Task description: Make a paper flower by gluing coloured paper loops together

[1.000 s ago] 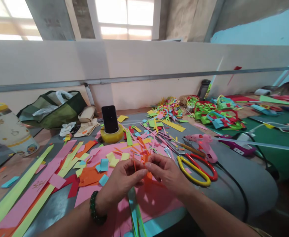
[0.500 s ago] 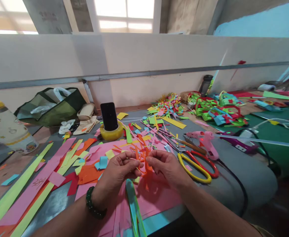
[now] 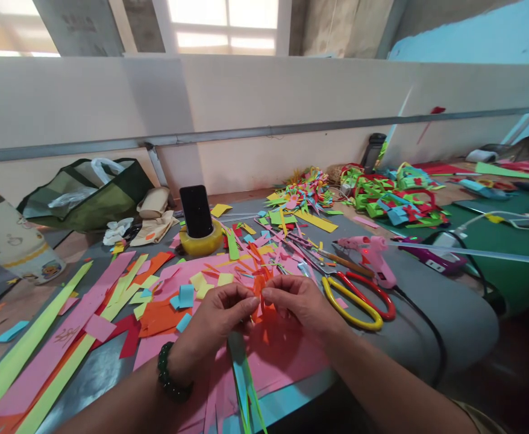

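Both my hands meet over the middle of the table. My left hand [image 3: 219,322], with a green bead bracelet at the wrist, pinches a small orange paper piece [image 3: 259,288] with cut fringes. My right hand [image 3: 303,304] pinches the same orange piece from the other side. Green and blue paper strips [image 3: 241,377] hang down below my left hand toward me. Under the hands lies a pink paper sheet [image 3: 287,355] among many coloured scraps.
Yellow-and-red scissors [image 3: 359,298] and a pink glue gun [image 3: 370,256] lie right of my hands. A phone [image 3: 196,211] stands in a yellow tape roll. Long paper strips [image 3: 43,355] lie at left, a green bag [image 3: 88,196] behind, folded paper crafts [image 3: 395,202] far right.
The hands have drawn closer together on the orange piece, which is now more gathered between the fingertips. The view shifted slightly.
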Tool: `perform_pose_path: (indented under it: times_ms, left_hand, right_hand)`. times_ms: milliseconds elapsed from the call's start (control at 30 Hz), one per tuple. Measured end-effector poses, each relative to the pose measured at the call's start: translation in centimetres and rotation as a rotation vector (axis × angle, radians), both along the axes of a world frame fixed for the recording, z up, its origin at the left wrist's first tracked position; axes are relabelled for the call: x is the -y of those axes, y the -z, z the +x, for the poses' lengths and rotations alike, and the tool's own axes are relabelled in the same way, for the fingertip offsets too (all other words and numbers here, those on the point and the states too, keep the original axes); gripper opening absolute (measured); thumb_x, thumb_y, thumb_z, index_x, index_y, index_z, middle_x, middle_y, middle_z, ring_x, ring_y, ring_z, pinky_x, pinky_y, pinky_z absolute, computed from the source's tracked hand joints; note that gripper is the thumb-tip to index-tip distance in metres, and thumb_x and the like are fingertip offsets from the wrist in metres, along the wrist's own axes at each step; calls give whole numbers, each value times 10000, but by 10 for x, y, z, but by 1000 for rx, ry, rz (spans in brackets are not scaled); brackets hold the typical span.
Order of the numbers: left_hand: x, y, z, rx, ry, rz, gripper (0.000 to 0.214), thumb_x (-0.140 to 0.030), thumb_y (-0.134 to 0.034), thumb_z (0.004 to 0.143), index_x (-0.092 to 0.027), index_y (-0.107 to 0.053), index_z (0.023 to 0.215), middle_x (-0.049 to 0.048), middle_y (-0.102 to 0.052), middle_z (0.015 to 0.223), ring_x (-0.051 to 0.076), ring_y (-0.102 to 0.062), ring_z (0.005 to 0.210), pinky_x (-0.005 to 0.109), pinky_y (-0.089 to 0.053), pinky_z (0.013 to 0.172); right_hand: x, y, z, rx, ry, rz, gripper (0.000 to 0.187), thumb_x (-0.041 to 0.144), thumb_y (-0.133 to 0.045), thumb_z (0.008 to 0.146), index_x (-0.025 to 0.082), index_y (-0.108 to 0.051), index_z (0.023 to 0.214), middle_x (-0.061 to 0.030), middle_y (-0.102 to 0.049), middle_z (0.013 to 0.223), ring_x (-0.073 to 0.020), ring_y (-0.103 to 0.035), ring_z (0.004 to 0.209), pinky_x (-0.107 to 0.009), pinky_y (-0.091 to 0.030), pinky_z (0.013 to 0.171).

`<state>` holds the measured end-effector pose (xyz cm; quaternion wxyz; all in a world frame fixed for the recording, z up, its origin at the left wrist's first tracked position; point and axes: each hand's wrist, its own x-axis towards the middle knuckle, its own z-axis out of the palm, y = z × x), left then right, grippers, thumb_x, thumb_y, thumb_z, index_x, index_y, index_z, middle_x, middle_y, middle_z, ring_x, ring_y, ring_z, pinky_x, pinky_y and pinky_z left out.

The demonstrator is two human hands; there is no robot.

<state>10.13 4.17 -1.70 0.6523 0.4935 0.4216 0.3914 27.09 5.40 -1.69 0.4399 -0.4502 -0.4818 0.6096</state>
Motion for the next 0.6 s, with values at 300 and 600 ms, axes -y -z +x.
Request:
perform_pose_path:
  times_ms: [300, 600]
  left_hand:
    - [0, -2, 0, 11, 4, 104, 285, -414, -742, 699, -149, -644, 740, -23, -562, 636, 69, -499, 536, 192, -426, 522]
    - [0, -1, 0, -55, 11, 49, 356, -484, -715, 705, -148, -599, 720, -28, -526, 590, 76, -480, 523, 197, -405, 509]
  right_hand:
    - [-3, 2, 1, 23, 2, -14, 208, 338, -749, 611, 154, -667, 661, 71, -500, 411, -26, -352, 346, -183, -208, 356]
    - [0, -1, 1, 3, -33, -22, 236, 346, -771, 582, 146, -664, 647, 64, -506, 419, -24, -361, 355, -178, -212, 364]
